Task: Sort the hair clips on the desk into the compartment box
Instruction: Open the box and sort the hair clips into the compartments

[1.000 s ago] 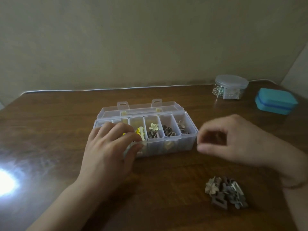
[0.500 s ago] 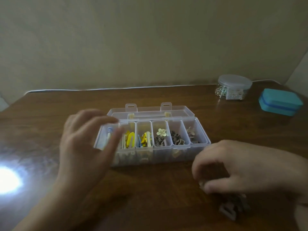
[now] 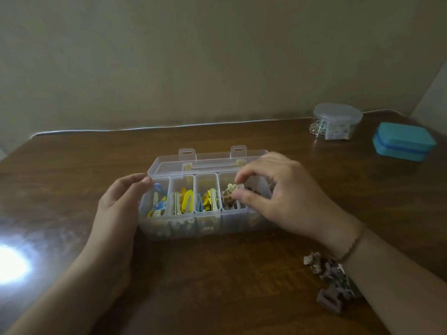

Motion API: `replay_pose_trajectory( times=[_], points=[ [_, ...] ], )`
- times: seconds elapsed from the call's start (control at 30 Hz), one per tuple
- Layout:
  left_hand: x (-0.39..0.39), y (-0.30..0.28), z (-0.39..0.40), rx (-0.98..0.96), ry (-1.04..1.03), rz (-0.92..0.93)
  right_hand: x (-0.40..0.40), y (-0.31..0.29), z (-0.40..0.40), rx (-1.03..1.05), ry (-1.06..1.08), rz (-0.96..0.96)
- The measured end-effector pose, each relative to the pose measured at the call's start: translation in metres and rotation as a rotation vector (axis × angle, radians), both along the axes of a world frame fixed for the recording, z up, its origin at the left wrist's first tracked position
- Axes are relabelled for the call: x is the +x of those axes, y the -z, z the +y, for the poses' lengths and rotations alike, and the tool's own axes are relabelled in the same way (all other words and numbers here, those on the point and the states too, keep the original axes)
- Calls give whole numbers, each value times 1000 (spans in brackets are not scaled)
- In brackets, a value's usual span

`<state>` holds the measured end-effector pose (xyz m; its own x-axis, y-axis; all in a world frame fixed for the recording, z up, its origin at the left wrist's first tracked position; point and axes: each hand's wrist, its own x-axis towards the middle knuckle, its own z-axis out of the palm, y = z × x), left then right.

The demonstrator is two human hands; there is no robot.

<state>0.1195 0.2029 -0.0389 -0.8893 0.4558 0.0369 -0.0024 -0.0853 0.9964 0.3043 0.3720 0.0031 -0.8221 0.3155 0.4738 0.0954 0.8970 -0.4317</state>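
Note:
A clear compartment box [image 3: 205,226] stands open mid-desk, its lid [image 3: 208,163] folded back. Its left compartments hold blue and yellow hair clips [image 3: 186,201]. My left hand [image 3: 118,206] cups the box's left end, fingertips on the corner. Over the fourth compartment, my right hand [image 3: 283,192] pinches a cream flower clip [image 3: 233,188] between thumb and index finger, just above brown clips. The hand hides the right-hand compartments. A small pile of grey and beige clips [image 3: 331,279] lies on the desk beside my right wrist.
At the back right are a round clear lidded tub [image 3: 337,122] and a teal case [image 3: 404,141]. A white cable [image 3: 145,128] runs along the desk's rear edge by the wall. A bright glare spot [image 3: 9,264] sits at the left.
My right hand left the clip pile and rose to the box's fourth compartment. My left hand moved from above the box down to its left end.

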Motion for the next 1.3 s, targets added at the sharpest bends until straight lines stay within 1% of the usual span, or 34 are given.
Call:
replay_pose_trajectory(
  times=[0.07,0.13,0.17,0.2,0.27,0.3,0.33,0.4,0.5,0.57,0.6,0.67,0.7,0.77,0.8,0.83,0.87,0.9,0.97,1.03,1.17,1.2,1.23,1.27,1.3],
  points=[
    [-1,-1,-1,7,2,-20,16,-11,2,-16,6,41],
    [-2,-2,-2,19,2,-48,43,-25,7,-71,10,-4],
    [-2,-2,-2,30,2,-61,56,-31,11,-112,-4,-105],
    [-1,-2,-1,42,3,-78,68,-36,16,-129,-26,-272],
    [-1,-2,0,62,15,-103,80,-38,22,-110,-70,-668],
    [-2,-2,0,69,19,-110,81,-36,22,-116,-85,-814],
    [-2,-3,1,72,23,-116,80,-34,19,-133,-85,-913],
    [-4,-2,1,71,28,-132,75,-29,11,-118,-75,-982],
    [-5,-2,1,81,51,-153,67,-19,3,12,-47,-943],
    [-5,-2,1,74,50,-156,64,-16,-1,98,-84,-890],
    [-6,-2,0,74,50,-155,64,-17,-1,104,-121,-872],
    [-6,-2,0,68,49,-147,65,-25,-1,8,-201,-799],
    [-6,-3,0,64,46,-142,64,-30,0,-71,-218,-692],
    [-5,-3,0,63,35,-142,58,-34,3,-187,-183,-311],
    [-5,-2,0,68,32,-142,52,-32,4,-211,-120,-120],
    [-4,-3,1,71,32,-142,44,-28,6,-216,-39,19],
    [-3,-3,1,72,30,-140,34,-21,7,-213,39,96],
    [-3,-4,1,74,29,-141,25,-14,10,-201,102,128],
    [-2,-5,0,80,32,-150,13,-1,15,-152,176,78],
    [-1,-6,-1,80,41,-158,10,4,18,-120,178,24],
    [-1,-7,-1,79,39,-157,34,-8,30,-136,222,217],
    [-1,-7,-1,77,37,-152,47,-14,36,-144,234,182],
    [-2,-7,-1,75,38,-150,61,-20,44,-143,223,46],
    [-2,-7,-1,74,41,-149,75,-26,51,-136,185,-192],
    [-2,-7,-2,71,44,-148,85,-31,57,-152,124,-472]
  ],
)
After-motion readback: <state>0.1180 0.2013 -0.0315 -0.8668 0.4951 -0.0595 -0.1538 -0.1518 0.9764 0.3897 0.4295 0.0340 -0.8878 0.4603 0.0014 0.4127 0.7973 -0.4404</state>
